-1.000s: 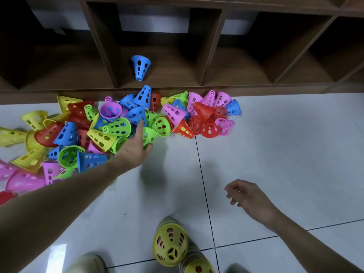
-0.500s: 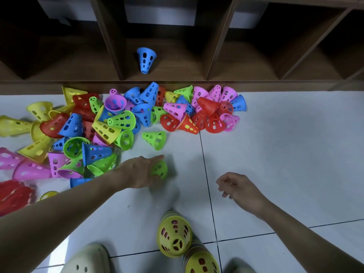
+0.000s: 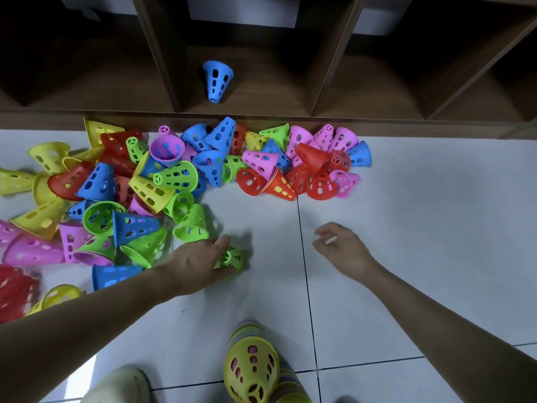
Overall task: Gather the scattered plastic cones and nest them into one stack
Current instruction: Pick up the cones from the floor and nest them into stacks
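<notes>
Two bare hands reach over the white tiled floor (image 3: 406, 228). Left hand (image 3: 200, 261) has its fingers closed round a small green perforated plastic cone (image 3: 232, 258) lying on its side. Right hand (image 3: 340, 245), just right of that cone, hangs loosely curled and empty. Beyond the cone lies the scattered pile of coloured cones (image 3: 180, 181); nearer the person stands a yellow-topped nested stack (image 3: 252, 370).

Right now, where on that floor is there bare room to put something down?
The white tile floor lies bare right of the right hand, and between it and the left hand. The cone pile crowds the upper left, against the wooden shelf; the nested stack stands near the bottom edge.
</notes>
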`<move>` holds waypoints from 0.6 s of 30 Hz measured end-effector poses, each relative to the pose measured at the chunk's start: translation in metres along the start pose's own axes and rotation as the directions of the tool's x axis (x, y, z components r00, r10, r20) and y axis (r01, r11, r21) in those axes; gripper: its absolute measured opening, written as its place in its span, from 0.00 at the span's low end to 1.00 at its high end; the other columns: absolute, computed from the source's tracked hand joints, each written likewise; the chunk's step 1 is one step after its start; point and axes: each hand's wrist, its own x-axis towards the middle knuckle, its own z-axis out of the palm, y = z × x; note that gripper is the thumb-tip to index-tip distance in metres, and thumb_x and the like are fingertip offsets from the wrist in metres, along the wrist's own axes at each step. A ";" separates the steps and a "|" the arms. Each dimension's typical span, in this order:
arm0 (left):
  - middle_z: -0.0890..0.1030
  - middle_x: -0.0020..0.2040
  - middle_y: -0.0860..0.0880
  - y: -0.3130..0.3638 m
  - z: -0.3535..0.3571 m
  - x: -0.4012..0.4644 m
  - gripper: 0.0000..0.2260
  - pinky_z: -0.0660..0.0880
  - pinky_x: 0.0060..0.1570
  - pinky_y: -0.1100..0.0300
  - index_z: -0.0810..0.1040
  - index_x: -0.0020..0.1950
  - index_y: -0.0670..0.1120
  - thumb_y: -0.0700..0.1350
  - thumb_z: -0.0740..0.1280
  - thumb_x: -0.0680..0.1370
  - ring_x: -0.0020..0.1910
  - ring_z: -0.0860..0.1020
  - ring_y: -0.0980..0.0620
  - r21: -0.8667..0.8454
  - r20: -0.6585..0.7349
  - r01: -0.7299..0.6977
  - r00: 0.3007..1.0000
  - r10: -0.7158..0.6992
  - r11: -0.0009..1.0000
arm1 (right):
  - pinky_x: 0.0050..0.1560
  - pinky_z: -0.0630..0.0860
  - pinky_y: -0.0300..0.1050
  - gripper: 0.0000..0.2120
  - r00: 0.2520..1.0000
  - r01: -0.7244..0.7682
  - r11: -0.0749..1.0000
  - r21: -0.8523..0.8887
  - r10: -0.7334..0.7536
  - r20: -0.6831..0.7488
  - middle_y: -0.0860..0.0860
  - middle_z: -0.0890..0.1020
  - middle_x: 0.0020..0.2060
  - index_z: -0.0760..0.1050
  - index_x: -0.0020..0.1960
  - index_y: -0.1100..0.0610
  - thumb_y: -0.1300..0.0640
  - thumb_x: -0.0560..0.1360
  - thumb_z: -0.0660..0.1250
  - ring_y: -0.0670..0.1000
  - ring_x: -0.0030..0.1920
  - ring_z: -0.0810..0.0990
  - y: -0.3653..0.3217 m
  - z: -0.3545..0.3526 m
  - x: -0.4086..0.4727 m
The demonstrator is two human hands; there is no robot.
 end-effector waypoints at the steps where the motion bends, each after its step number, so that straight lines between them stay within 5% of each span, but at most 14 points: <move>1: 0.78 0.53 0.47 -0.002 0.001 -0.002 0.23 0.69 0.42 0.56 0.66 0.64 0.48 0.63 0.64 0.78 0.51 0.79 0.45 -0.025 -0.004 -0.016 1.000 0.016 1.000 | 0.40 0.73 0.37 0.07 0.999 0.033 0.999 0.007 -0.032 -0.028 0.46 0.80 0.45 0.78 0.53 0.51 0.58 0.76 0.72 0.46 0.39 0.77 -0.005 0.000 0.012; 5: 0.77 0.58 0.53 -0.017 0.001 -0.011 0.25 0.73 0.48 0.57 0.69 0.68 0.53 0.67 0.61 0.78 0.53 0.79 0.50 -0.156 -0.016 -0.121 0.993 0.120 0.980 | 0.49 0.73 0.36 0.23 0.985 0.170 0.985 0.031 -0.169 -0.034 0.47 0.78 0.56 0.74 0.66 0.53 0.59 0.73 0.75 0.48 0.48 0.76 -0.032 0.011 0.055; 9: 0.78 0.53 0.48 -0.038 -0.013 -0.018 0.22 0.77 0.48 0.54 0.77 0.63 0.47 0.62 0.55 0.82 0.49 0.78 0.47 -0.020 -0.365 -0.297 0.891 0.269 0.955 | 0.64 0.72 0.44 0.37 0.978 0.206 0.978 -0.019 -0.207 -0.020 0.47 0.74 0.65 0.66 0.75 0.51 0.54 0.70 0.78 0.47 0.62 0.74 -0.045 0.040 0.093; 12: 0.75 0.53 0.44 -0.045 -0.021 -0.009 0.28 0.75 0.52 0.48 0.78 0.60 0.43 0.64 0.52 0.82 0.50 0.75 0.43 0.092 -0.457 -0.063 0.884 0.098 0.994 | 0.68 0.69 0.46 0.37 0.976 0.198 0.974 -0.109 -0.206 -0.075 0.49 0.74 0.65 0.67 0.74 0.51 0.50 0.69 0.77 0.50 0.66 0.70 -0.046 0.057 0.109; 15: 0.76 0.59 0.43 -0.042 -0.028 0.000 0.36 0.76 0.54 0.46 0.73 0.69 0.45 0.71 0.45 0.79 0.56 0.77 0.40 0.144 -0.293 0.157 0.950 -0.109 0.977 | 0.63 0.71 0.47 0.28 0.958 0.215 0.963 -0.163 -0.240 -0.158 0.51 0.77 0.60 0.73 0.69 0.54 0.50 0.71 0.76 0.54 0.63 0.73 -0.050 0.069 0.119; 18: 0.76 0.64 0.45 -0.036 -0.031 0.004 0.34 0.78 0.48 0.51 0.61 0.78 0.53 0.70 0.47 0.79 0.56 0.81 0.42 0.208 -0.198 0.270 0.953 -0.230 0.940 | 0.54 0.77 0.50 0.19 0.955 0.228 0.971 -0.071 -0.237 -0.180 0.49 0.81 0.50 0.78 0.58 0.54 0.48 0.71 0.76 0.52 0.52 0.79 -0.053 0.072 0.124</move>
